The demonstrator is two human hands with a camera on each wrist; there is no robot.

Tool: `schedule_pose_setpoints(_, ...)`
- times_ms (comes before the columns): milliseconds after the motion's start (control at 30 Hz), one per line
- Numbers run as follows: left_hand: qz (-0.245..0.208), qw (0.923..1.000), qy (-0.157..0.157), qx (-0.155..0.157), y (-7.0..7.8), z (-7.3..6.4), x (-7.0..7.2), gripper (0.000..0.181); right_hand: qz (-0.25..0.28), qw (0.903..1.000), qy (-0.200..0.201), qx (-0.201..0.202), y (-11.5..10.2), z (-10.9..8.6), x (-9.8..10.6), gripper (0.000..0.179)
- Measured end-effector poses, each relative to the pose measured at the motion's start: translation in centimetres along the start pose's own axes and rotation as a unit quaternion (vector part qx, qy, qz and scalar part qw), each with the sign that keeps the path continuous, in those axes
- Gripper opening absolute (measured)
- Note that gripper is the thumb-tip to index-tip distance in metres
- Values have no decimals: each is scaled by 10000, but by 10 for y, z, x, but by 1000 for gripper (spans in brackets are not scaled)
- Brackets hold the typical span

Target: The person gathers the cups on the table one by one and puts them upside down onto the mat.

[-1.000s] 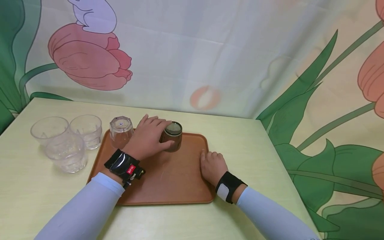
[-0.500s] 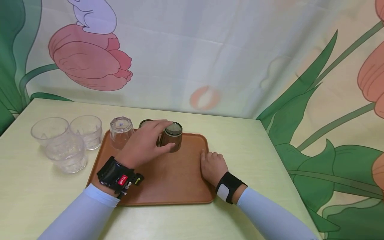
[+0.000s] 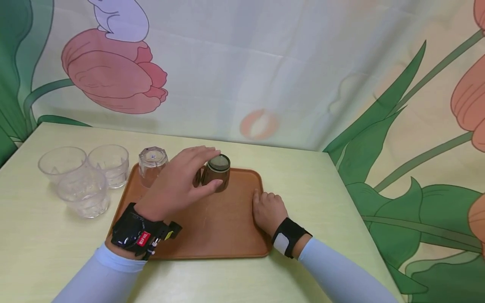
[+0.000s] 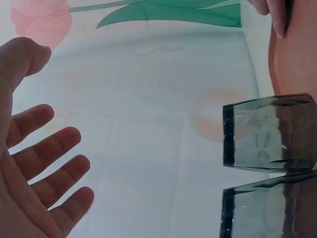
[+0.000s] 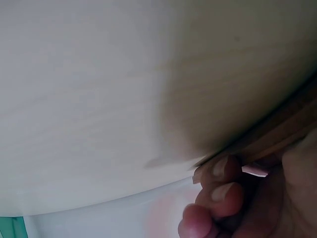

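Note:
My left hand (image 3: pixel 172 183) hovers over the left part of a brown tray (image 3: pixel 212 237). Its fingers are spread and hold nothing; the left wrist view shows the fingers (image 4: pixel 49 153) apart from two smoky dark glasses (image 4: pixel 267 134). These glasses stand upside down, side by side, at the tray's back. In the head view, one dark glass (image 3: pixel 217 179) shows just past the left fingertips, and the hand hides most of the other. At the tray's right edge, my right hand (image 3: pixel 270 211) grips the rim, its fingers (image 5: pixel 220 193) curled in the right wrist view.
A clear faceted glass (image 3: pixel 152 164) stands upside down at the tray's back left corner. Several clear tumblers (image 3: pixel 109 166) stand upright on the pale table (image 3: pixel 303 181) left of the tray. A patterned cloth (image 3: pixel 212 75) hangs behind the table.
My left hand has drawn back from the dark glasses, its wrist moving down and left and turning. The glasses, the tray and my right hand have stayed put.

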State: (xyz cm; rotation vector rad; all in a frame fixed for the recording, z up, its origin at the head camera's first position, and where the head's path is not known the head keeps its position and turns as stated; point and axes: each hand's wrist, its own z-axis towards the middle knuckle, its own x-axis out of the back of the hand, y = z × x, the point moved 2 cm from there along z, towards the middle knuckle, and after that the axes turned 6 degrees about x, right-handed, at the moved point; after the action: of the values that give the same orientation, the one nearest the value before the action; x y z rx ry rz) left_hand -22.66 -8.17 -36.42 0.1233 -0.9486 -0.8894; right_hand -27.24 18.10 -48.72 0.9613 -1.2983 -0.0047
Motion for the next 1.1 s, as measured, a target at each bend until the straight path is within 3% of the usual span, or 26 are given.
schedule_pose_setpoints(400,-132,9995,272,-85,4,-5,13,62,349,9982,478,-45,1,-5,-9,40)
schedule_pose_setpoints(633,-108,9994,326,-30,2,-5,17,63,851,9955,419,68,5,0,-14,41)
schedule_pose_setpoints(800,-141,9993,331,-75,3,-6,19,62,1249,9921,127,60,10,4,-20,43)
schedule_pose_setpoints(933,-134,9994,289,-163,5,-6,19,62,1827,9831,-28,-119,15,5,-13,40)
schedule_pose_setpoints(1100,-103,9994,274,-181,5,-7,19,61,2131,9755,407,-365,24,11,6,31)
